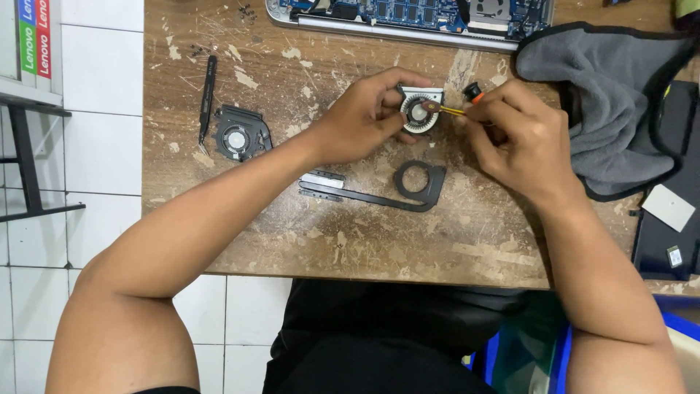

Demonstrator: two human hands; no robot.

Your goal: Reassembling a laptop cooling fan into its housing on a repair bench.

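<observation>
Here my left hand (361, 117) pinches the small cooling fan (420, 109) above the worn desk (364, 241), grip clenched on its housing. My right hand (514, 138) grasps an orange-handled screwdriver (461, 106), tip at the hub — I'd judge it best to hold the fan level and press lightly, turning slowly.

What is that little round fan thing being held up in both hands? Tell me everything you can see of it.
The small cooling fan is a flat part with a pale, metal-looking casing that is squared at the top and curved below, with a round opening showing dark blades around a light hub. The left hand pinches its left edge and holds it just above the worn wooden table, its open face turned up to the camera. The right hand brings a thin yellow-shafted tool with an orange and black cap to its hub.
</observation>
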